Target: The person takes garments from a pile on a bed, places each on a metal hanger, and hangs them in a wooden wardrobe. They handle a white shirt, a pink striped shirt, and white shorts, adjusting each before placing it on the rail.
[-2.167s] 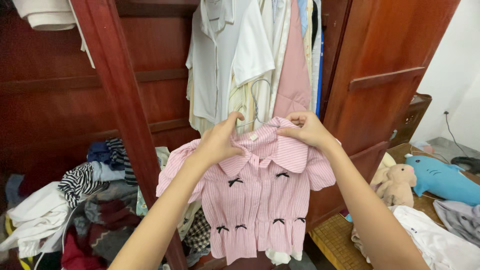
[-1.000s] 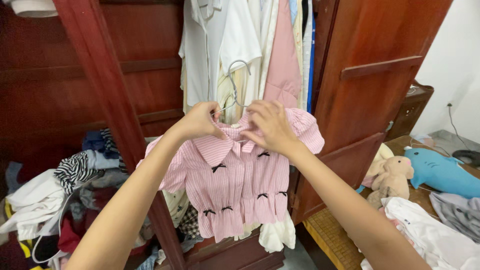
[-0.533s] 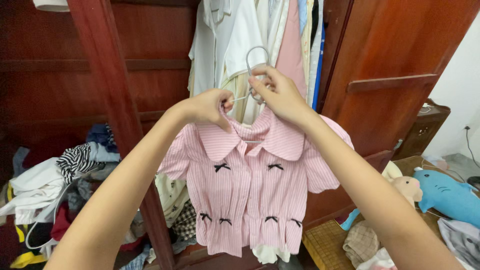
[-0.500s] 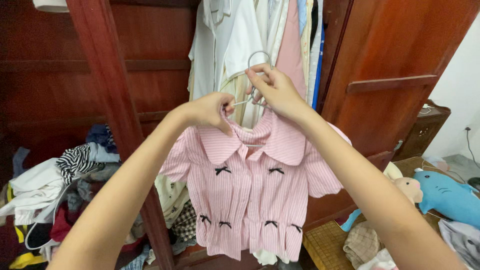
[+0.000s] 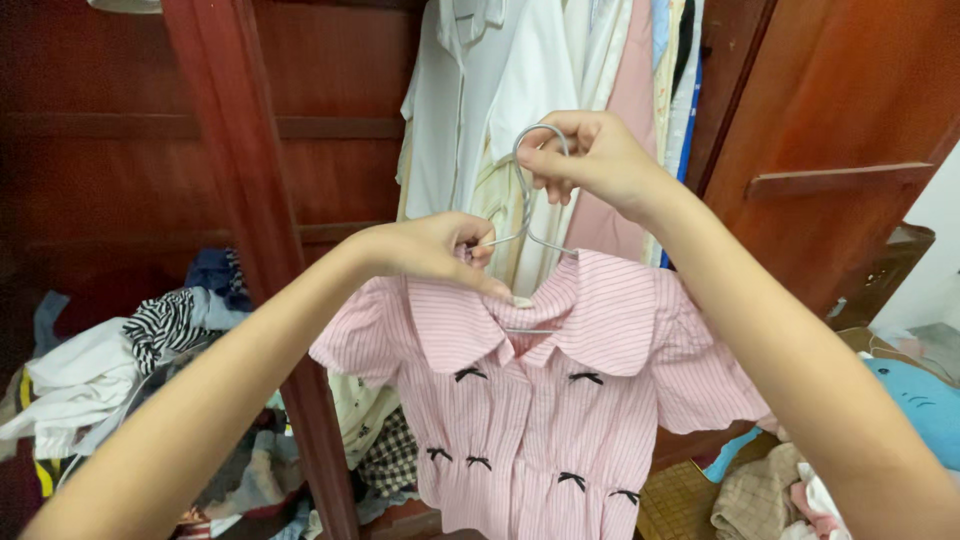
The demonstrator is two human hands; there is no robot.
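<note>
A pink striped dress point(image 5: 545, 400) with small black bows and a wide collar hangs on a thin wire hanger point(image 5: 524, 195). My right hand point(image 5: 590, 160) grips the hanger's hook and holds it up in front of the open wardrobe. My left hand point(image 5: 435, 250) pinches the left side of the dress collar at the hanger's shoulder. Behind both hands hang several pale garments point(image 5: 520, 90) in white, cream and pink.
A red-brown wooden wardrobe post point(image 5: 250, 200) stands left of the dress, and the open door point(image 5: 850, 130) is at right. A heap of mixed clothes point(image 5: 130, 370) fills the lower left compartment. A blue plush toy point(image 5: 920, 400) and folded cloths point(image 5: 770, 495) lie at lower right.
The dress has been lifted higher on its hanger. My right hand rose from the collar to the hook, and my left hand stayed at the collar.
</note>
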